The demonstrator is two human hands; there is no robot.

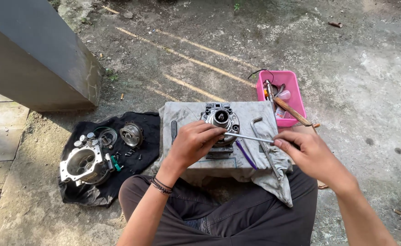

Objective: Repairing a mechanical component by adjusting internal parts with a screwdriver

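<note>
A round grey metal engine part [220, 118] stands on a grey cloth [255, 114] spread over a low block in front of my lap. My left hand [192, 143] rests against the part's near side, fingers curled around the tip end of a thin metal rod tool [248, 137]. My right hand [307, 152] grips the other end of that rod, to the right of the part. The rod lies nearly level between both hands. A bent metal L-shaped wrench [265, 146] and a purple strip [246, 155] lie on the cloth beside them.
A black cloth [96, 182] on the ground at left carries a silver cylinder casting [83, 164], a round gear-like part [131, 134] and small bolts. A pink tray [296, 86] with tools stands behind the block at right. A grey concrete pillar [32, 54] rises at upper left.
</note>
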